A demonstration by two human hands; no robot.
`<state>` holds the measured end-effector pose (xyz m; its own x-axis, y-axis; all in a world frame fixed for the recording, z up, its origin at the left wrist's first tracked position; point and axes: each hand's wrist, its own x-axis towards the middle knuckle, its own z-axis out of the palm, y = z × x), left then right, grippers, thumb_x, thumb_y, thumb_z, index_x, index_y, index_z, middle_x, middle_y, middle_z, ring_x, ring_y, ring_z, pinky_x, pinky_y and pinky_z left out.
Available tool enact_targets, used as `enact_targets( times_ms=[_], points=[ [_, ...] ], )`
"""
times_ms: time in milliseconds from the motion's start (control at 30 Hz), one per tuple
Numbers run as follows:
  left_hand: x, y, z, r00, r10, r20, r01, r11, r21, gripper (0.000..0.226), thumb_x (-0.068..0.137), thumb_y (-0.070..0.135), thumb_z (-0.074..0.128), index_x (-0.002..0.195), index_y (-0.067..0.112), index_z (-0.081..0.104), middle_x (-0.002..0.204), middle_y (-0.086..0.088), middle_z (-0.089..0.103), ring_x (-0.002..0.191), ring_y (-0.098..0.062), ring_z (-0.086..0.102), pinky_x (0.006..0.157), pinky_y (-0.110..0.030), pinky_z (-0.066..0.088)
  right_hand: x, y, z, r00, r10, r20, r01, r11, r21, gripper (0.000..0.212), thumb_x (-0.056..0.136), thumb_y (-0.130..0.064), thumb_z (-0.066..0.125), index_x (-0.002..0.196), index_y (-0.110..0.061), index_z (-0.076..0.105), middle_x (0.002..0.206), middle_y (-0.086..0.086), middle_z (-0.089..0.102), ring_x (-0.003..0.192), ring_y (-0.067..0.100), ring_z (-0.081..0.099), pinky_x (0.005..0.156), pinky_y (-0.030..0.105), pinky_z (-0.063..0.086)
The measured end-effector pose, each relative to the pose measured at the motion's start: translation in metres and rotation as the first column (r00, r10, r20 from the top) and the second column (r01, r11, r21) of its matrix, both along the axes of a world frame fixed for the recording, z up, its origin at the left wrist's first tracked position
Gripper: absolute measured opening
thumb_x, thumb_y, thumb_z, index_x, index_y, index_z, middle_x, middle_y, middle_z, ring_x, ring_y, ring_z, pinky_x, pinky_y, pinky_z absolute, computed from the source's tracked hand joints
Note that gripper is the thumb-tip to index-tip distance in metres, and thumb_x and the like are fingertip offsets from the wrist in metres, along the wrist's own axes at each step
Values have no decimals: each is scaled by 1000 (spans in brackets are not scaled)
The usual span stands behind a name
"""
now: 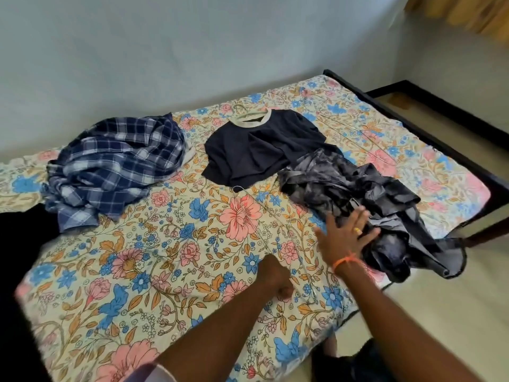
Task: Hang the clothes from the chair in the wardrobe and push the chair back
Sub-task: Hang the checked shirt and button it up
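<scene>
Head view, looking down on a bed (192, 244) with a floral sheet. I count three garments on it. A blue plaid shirt (115, 166) lies bunched at the left. A dark navy T-shirt (261, 153) with a pale collar lies flat near the middle, already on a hanger (243, 111) whose hook shows above the neck. A crumpled grey tie-dye garment (366, 205) lies at the right edge, partly hanging off the bed.

My right hand (344, 238) is over the near edge of the grey garment, fingers straight and spread, tips touching the cloth. It carries a yellow ring and an orange wrist thread (344, 261).

My left hand (275, 279) rests on the sheet, fingers curled into a fist. A thin wire hanger (275, 219) lies on the sheet just beside it; I cannot tell whether the fist grips it.
</scene>
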<state>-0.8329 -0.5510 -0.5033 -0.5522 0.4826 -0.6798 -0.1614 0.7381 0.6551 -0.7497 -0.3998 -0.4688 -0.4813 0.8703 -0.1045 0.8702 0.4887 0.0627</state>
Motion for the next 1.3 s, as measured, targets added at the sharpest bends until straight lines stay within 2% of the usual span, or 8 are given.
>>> enact_targets(
  times_ms=[133, 233, 500, 700, 867, 1000, 1167, 1300],
  points=[
    [-7, -4, 10, 941, -262, -216, 257, 965, -52, 12, 92, 8, 65, 98, -3, 64, 81, -15, 70, 66, -23, 72, 59, -35, 61, -4, -83, -25, 919, 112, -377, -235, 926, -297, 59, 102, -40, 41, 154, -33, 14, 164, 15, 7, 151, 35, 8, 119, 62, 12],
    [-42, -38, 11, 822, -359, -441, 336, 932, -133, 12, 91, 11, 60, 91, 3, 69, 86, -10, 71, 74, -22, 70, 70, -35, 60, 6, -100, -52, 913, 362, -185, -398, 889, -224, 65, 104, -35, 38, 154, -39, -4, 163, 6, -10, 150, 38, -4, 113, 69, -1],
    [-152, -183, 3, 794, -182, -580, 31, 965, -261, 11, 87, 15, 58, 83, 10, 68, 84, -5, 68, 82, -23, 66, 77, -36, 56, -10, -85, -50, 981, 189, -51, -195, 962, -191, 87, 91, 7, 35, 155, -22, -16, 163, 14, -15, 149, 39, -12, 117, 65, -1],
    [-176, -196, 19, 755, -211, -620, 21, 954, -299, 3, 85, 12, 59, 87, 12, 57, 97, -7, 60, 89, -25, 60, 67, -31, 45, -73, -156, -49, 864, 482, -145, -503, 834, -226, 69, 102, -32, 29, 155, -19, -14, 156, 14, -25, 149, 34, -14, 119, 61, -2],
    [-241, -190, 26, 628, -132, -767, -166, 940, -297, 56, 96, 17, 56, 144, 5, 31, 153, -20, 26, 127, -38, 46, 87, -44, 50, -166, -195, -62, 817, 572, -75, -564, 762, -319, 72, 98, -63, 12, 149, -30, -26, 151, 10, -40, 142, 33, -33, 105, 61, -28],
    [-317, -193, 22, 504, -176, -845, -229, 917, -328, 93, 95, 12, 60, 157, 22, -9, 161, -23, -16, 109, -44, 56, 70, -44, 55, -202, -188, -67, 759, 648, -67, -618, 684, -388, 72, 96, -68, 15, 148, -41, -27, 148, 3, -46, 138, 32, -39, 88, 60, -38],
    [-374, -198, 20, 443, -97, -891, -307, 918, -253, 48, 95, 21, 64, 136, 5, 45, 120, -21, 58, 90, -37, 64, 63, -42, 50, -204, -182, -79, 747, 655, -109, -628, 643, -438, 73, 93, -73, 13, 145, -45, -30, 145, -1, -52, 134, 31, -47, 85, 59, -40],
    [-373, -194, 31, 429, 33, -903, -236, 969, -77, 20, 94, 18, 62, 84, 3, 70, 76, -9, 61, 63, -21, 56, 53, -32, 45, -209, -177, -79, 748, 654, -118, -614, 612, -499, 73, 92, -74, 12, 142, -47, -33, 144, -2, -53, 133, 31, -47, 92, 65, -33]
  ],
)
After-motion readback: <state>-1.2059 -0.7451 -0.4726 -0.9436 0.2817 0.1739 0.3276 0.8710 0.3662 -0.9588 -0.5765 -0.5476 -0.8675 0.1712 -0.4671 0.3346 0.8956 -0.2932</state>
